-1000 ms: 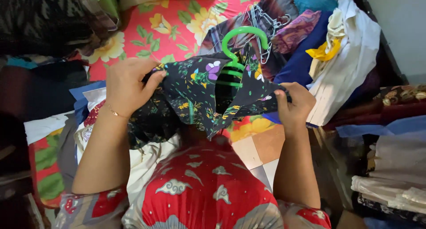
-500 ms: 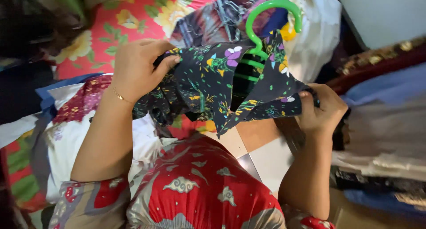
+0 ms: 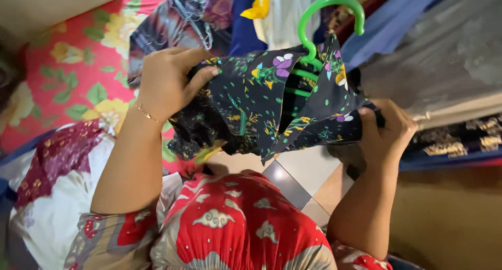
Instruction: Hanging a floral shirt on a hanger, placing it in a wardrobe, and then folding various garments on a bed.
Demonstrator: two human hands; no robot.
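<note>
A dark floral garment (image 3: 261, 102) on a green hanger (image 3: 327, 24) is pinched at either shoulder by the fingers of the left hand (image 3: 167, 82) and right hand (image 3: 389, 131).

head-worn camera, looking steeply down, close over both hands, single view

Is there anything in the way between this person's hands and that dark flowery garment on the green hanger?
Nothing visible. The left hand and the right hand each already grip an end of the dark floral garment, which hangs on the green hanger. No other object sits between hands and cloth.
</note>
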